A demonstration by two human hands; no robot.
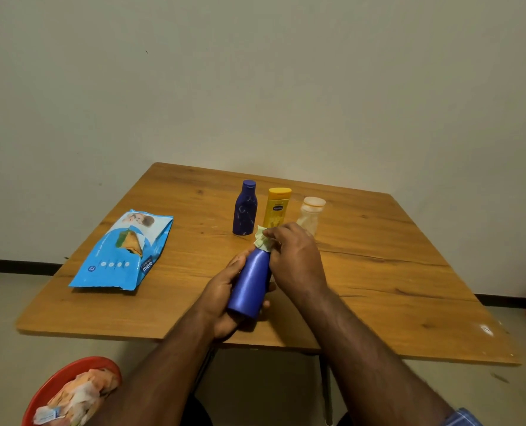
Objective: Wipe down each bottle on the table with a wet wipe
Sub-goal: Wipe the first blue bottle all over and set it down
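Note:
My left hand grips a blue bottle by its lower body, tilted with its top pointing away from me, above the wooden table. My right hand pinches a pale wet wipe wrapped over the bottle's cap and neck. Behind them stand three more bottles in a row: a dark blue one, a yellow one and a clear one with an orange-rimmed cap, partly hidden by my right hand.
A blue pack of wet wipes lies flat on the table's left side. A red bin with crumpled used wipes sits on the floor at the lower left. A plain wall stands behind the table.

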